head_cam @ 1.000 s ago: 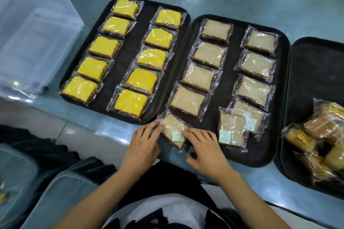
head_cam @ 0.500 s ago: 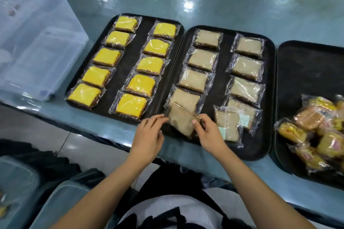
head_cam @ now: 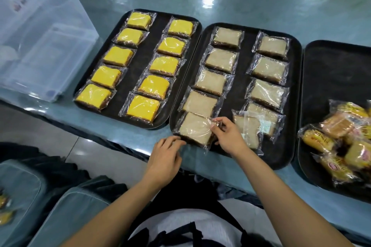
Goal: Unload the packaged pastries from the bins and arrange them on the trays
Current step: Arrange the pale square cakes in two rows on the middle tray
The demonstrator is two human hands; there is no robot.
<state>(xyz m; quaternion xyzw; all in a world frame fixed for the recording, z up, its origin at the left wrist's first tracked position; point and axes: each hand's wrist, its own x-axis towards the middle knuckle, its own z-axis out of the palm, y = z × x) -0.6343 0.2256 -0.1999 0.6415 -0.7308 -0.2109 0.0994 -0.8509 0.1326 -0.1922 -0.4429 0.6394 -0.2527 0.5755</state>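
Pastry [head_cam: 195, 129], pale slice sealed in clear film, lying at the near end of the middle tray [head_cam: 281, 158]: judged light, soft and crushable, with slippery, crinkly wrap. Right hand [head_cam: 227, 136] pinches the film at the slice's far right corner; left hand [head_cam: 164, 159] has loosely curled fingertips touching its near left edge. Best held by the film margins or flat sides, not squeezed.

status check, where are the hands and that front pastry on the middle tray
Right hand pinches the front beige pastry by its wrapper edge. Left hand touches its near corner. Pastry flat on middle tray, overlapping the one behind. Nothing blocking.
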